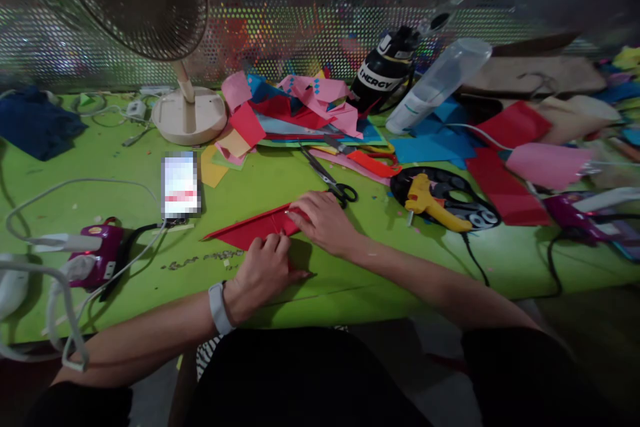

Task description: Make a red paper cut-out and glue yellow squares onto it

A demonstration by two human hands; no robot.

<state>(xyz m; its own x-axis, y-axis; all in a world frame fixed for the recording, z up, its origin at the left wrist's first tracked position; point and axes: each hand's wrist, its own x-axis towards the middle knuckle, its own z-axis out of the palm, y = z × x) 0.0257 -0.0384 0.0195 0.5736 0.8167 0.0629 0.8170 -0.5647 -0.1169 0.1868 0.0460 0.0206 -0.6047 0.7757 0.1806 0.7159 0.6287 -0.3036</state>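
Observation:
A folded piece of red paper (250, 230) lies on the green table (280, 180) in front of me, its narrow end pointing left. My left hand (263, 271), with a pale band on the wrist, presses on the paper's near edge, fingers bent and thumb stretched to the right. My right hand (320, 221) holds the paper's right part, with its fingertips near the upper edge. Black-handled scissors (334, 183) lie just beyond my right hand. A yellow glue gun (433, 203) rests on a black palette-like tray (463, 190) to the right.
A fan (189, 117) stands at the back left, near a lit phone (181, 185). Purple power strips (103, 250) with cables lie at both sides. Coloured paper scraps (320, 97), a black bottle (383, 73) and a clear bottle (440, 83) fill the back.

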